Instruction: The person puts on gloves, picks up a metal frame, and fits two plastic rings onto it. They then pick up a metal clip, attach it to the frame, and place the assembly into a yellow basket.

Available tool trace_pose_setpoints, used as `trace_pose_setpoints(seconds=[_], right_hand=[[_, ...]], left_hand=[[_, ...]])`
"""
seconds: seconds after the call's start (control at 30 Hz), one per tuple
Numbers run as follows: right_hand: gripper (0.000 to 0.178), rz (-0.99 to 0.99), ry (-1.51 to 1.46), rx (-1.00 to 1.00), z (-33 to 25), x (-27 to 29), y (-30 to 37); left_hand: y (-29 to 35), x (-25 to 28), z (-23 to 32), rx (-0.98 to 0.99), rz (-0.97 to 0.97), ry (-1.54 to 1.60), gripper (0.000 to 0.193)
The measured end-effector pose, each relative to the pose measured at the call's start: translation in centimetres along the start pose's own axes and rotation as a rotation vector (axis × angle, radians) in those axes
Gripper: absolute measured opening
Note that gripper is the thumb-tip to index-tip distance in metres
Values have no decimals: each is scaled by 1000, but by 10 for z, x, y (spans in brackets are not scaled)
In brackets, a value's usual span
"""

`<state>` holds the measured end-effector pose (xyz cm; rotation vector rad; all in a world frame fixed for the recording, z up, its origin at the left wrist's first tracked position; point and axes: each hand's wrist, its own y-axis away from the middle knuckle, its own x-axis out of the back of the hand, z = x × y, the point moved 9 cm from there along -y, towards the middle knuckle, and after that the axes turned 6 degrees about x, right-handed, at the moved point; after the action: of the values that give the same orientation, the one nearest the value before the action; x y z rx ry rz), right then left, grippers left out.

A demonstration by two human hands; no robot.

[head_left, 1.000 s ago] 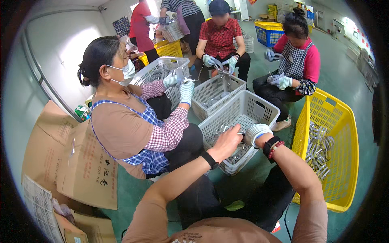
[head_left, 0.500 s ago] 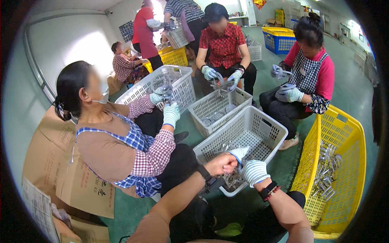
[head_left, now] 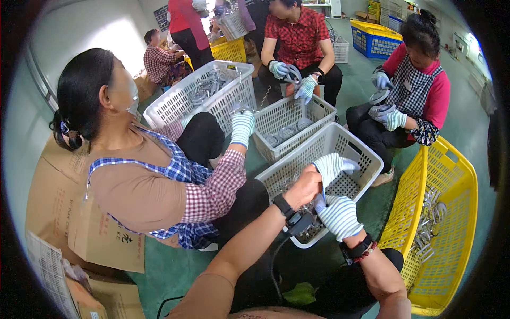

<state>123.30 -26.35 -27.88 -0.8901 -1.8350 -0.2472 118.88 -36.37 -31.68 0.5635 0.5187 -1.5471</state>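
Note:
My left hand (head_left: 313,183) is partway inside a white and teal striped glove (head_left: 333,166), its wrist and the back of the hand still bare. Its covered fingers point stretched out to the right. Just below, my right hand (head_left: 341,217), fully gloved in the same striped kind, pinches at the glove's cuff by the left palm. Both hands are above a grey perforated crate (head_left: 366,173). Small clear and metallic pieces lie at this crate's near end, partly hidden by my hands and the wrist device.
At right a yellow basket (head_left: 461,223) holds metal parts (head_left: 429,218). Ahead stand another grey crate (head_left: 265,146) with round parts and a white crate (head_left: 159,114) of grey rings. Gloved co-workers sit left, ahead and right. Cardboard (head_left: 106,239) lies at left.
The striped glove has gone further over my left hand, its fingers now pointing right. Both hands have shifted slightly right. The left co-worker's hands have moved lower.

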Motion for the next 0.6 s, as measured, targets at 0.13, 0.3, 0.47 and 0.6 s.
trace_pose_setpoints(seconds=[0.13,0.3,0.47,0.6], right_hand=[[54,31,66,13,-16,4,15],[49,126,67,84,-52,7,27],[39,40,-13,258,-92,-23,53],[42,110,-216,266,-113,-25,68]], left_hand=[[17,17,-9,59,209,-427,21],[53,-16,-8,253,16,-434,40],[95,-41,-57,447,-443,-361,43],[109,-45,-67,342,-612,-238,43]])
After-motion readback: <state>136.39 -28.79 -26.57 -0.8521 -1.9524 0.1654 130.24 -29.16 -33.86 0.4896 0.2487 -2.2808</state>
